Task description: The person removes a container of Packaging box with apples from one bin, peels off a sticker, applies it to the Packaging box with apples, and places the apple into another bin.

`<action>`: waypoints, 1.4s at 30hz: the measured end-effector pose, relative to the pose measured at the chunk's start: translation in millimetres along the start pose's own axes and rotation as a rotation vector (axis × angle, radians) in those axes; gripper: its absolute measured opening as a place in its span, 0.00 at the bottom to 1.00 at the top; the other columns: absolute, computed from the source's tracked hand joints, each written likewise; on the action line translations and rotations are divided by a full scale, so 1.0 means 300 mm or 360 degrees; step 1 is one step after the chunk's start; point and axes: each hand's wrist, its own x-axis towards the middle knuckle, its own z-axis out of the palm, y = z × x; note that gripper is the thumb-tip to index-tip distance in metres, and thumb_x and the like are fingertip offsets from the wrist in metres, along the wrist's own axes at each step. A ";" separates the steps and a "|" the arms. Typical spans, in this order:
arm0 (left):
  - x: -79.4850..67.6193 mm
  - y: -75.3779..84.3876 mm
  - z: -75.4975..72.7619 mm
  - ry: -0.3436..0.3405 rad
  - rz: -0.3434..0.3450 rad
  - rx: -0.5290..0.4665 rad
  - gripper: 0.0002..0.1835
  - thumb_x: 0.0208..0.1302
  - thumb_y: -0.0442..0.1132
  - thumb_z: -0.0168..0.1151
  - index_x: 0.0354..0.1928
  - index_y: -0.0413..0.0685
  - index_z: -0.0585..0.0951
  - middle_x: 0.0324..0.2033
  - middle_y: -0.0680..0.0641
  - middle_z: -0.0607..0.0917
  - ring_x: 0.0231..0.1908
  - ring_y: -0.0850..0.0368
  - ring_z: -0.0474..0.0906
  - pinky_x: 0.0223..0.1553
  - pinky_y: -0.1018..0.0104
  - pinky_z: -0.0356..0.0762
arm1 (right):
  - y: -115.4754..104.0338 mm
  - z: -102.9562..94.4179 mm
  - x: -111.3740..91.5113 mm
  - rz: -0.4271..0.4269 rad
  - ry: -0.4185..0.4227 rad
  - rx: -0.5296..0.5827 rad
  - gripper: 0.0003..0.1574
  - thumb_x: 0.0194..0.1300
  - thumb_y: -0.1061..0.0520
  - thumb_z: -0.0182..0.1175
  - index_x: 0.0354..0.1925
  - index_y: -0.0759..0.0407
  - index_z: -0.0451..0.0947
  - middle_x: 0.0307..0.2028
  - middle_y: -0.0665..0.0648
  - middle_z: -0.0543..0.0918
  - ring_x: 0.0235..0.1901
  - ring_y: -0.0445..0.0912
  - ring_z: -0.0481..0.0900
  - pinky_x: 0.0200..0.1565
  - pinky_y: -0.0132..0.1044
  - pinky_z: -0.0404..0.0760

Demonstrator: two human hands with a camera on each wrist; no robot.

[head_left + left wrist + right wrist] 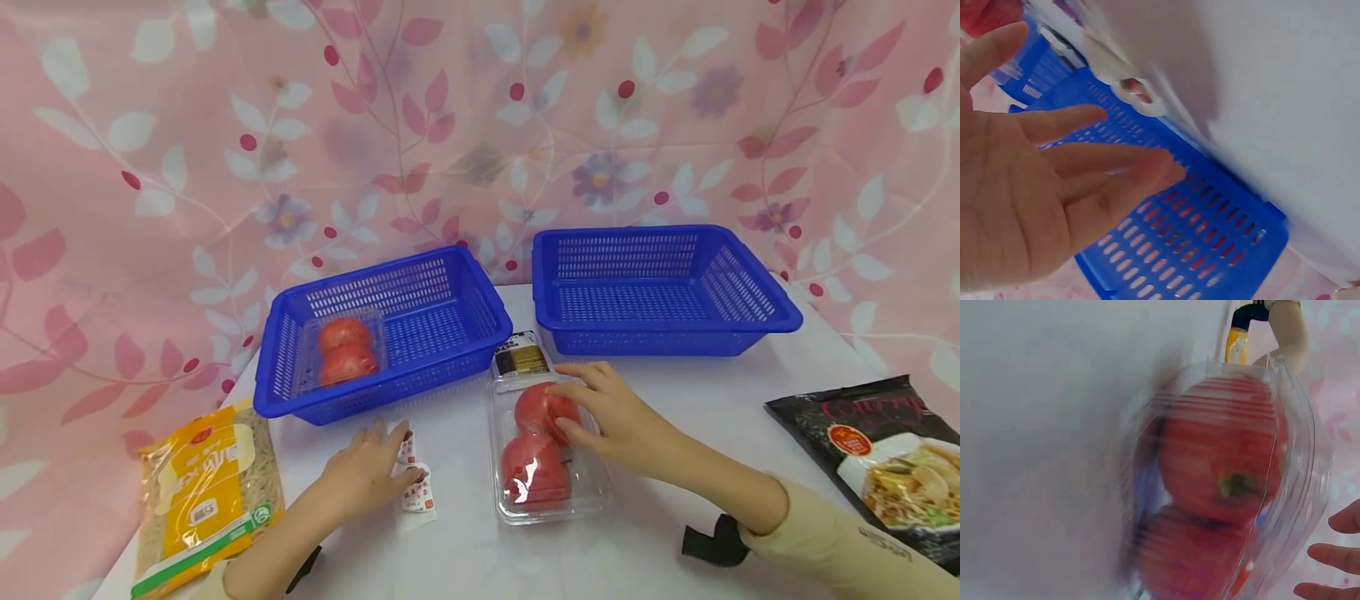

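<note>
On the white table, a clear plastic box (588,492) holds two tomatoes (535,473). Over its right side hangs my right hand (618,421), fingers spread and slightly bent. In the right wrist view, those fingertips (1335,557) show apart from the clear wall, and the lower tomato (1191,550) is blurred. My left hand (360,471) is at small white packets (417,493) with red print, partly covering them. Its fingers (1063,122) are loosely extended in the left wrist view; whether they touch the packets I cannot tell.
At the back left, a blue basket (390,392) contains another clear box of tomatoes (347,354). A second blue basket (652,342) stands back right. A dark-labelled pack (521,357) lies between them. A yellow bag (206,492) lies left, a black noodle bag (877,458) right.
</note>
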 end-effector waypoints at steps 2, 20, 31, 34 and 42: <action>0.005 -0.014 0.005 -0.0051 -0.0080 0.0022 0.39 0.55 0.60 0.59 0.63 0.43 0.65 0.53 0.27 0.70 0.54 0.31 0.66 0.42 0.36 0.70 | -0.019 0.012 0.013 -0.0092 -0.0007 0.0035 0.19 0.56 0.57 0.64 0.48 0.55 0.78 0.56 0.59 0.71 0.54 0.51 0.65 0.46 0.48 0.76; 0.050 -0.026 0.047 -0.0018 0.0148 0.0010 0.33 0.54 0.47 0.66 0.61 0.46 0.68 0.46 0.31 0.75 0.46 0.36 0.73 0.33 0.42 0.76 | -0.118 0.174 0.072 -0.0686 -0.0443 0.0146 0.16 0.62 0.55 0.57 0.50 0.50 0.74 0.58 0.52 0.68 0.57 0.45 0.63 0.55 0.38 0.70; 0.045 0.018 0.043 0.0375 0.0427 -0.0146 0.19 0.50 0.24 0.61 0.46 0.44 0.81 0.30 0.44 0.82 0.27 0.56 0.78 0.25 0.66 0.77 | -0.109 0.178 0.073 -0.0596 -0.0499 0.0243 0.19 0.61 0.58 0.56 0.52 0.48 0.73 0.59 0.50 0.68 0.59 0.42 0.63 0.56 0.37 0.69; 0.050 0.033 0.027 0.0499 0.0461 -0.0299 0.18 0.49 0.22 0.59 0.43 0.43 0.83 0.33 0.46 0.84 0.24 0.59 0.77 0.23 0.72 0.76 | -0.111 0.175 0.076 -0.0529 -0.0527 0.0293 0.19 0.62 0.57 0.56 0.52 0.47 0.73 0.59 0.49 0.68 0.59 0.42 0.63 0.55 0.37 0.70; 0.058 0.070 -0.028 0.0845 0.0692 -0.0602 0.16 0.47 0.23 0.67 0.41 0.40 0.84 0.54 0.36 0.75 0.32 0.58 0.83 0.30 0.77 0.77 | -0.114 0.162 0.092 -0.0340 -0.0486 0.0452 0.16 0.67 0.51 0.52 0.52 0.49 0.74 0.57 0.48 0.71 0.57 0.41 0.67 0.55 0.41 0.70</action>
